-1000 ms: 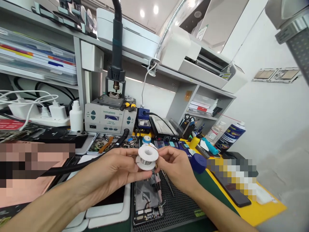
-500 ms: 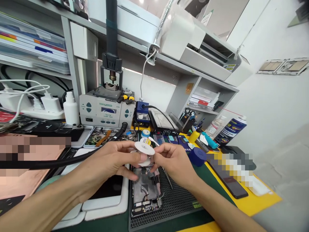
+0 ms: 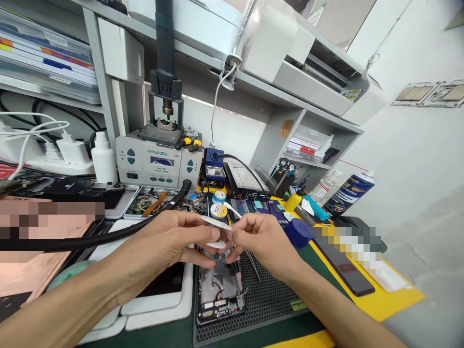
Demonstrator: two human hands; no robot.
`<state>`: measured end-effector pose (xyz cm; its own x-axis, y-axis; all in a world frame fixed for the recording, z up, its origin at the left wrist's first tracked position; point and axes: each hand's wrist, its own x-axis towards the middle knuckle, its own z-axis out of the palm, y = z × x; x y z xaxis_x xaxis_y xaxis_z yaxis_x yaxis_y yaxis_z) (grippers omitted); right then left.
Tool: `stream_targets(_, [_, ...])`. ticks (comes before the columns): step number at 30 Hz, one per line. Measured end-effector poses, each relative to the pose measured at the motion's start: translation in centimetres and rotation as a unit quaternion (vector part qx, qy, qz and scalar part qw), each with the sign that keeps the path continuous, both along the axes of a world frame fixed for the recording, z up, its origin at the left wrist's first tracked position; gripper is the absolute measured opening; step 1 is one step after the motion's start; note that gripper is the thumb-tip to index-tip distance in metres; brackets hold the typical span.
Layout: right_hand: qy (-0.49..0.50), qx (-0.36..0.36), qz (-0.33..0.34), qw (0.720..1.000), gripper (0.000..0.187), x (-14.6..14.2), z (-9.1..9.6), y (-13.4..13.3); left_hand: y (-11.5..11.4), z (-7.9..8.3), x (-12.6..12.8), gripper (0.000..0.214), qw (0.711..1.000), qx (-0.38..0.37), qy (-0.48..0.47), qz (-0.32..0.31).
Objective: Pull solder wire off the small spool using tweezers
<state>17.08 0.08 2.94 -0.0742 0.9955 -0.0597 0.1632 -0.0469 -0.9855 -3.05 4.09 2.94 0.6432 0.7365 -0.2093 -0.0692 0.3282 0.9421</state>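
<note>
I have the white spool [image 3: 217, 223] lifted, pinched in my left grip [image 3: 177, 237], my right grip [image 3: 261, 240] curled, hold unclear, the phone [image 3: 221, 287] below still open.

"QUICK" and "LEAD FREE" read on the gray station [image 3: 145, 166]; the blue can's [image 3: 350, 195] lettering is blurred.

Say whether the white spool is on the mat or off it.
Off it. The left hand holds the white spool up, thumb between its two discs, above the opened phone lying on the black mesh mat.
</note>
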Motion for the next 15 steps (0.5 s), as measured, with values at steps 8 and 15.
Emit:
stream_targets(8, [0.034,-0.014,-0.018,0.999,0.012,-0.14,-0.23,0.26,-0.02,-0.37,0.07,0.028,0.999,0.036,0.016,0.019])
stream_targets(15, [0.046,-0.031,-0.009,0.998,0.019,-0.06,0.01,0.41,0.02,-0.35,0.0,0.025,0.995,0.079,0.044,0.053])
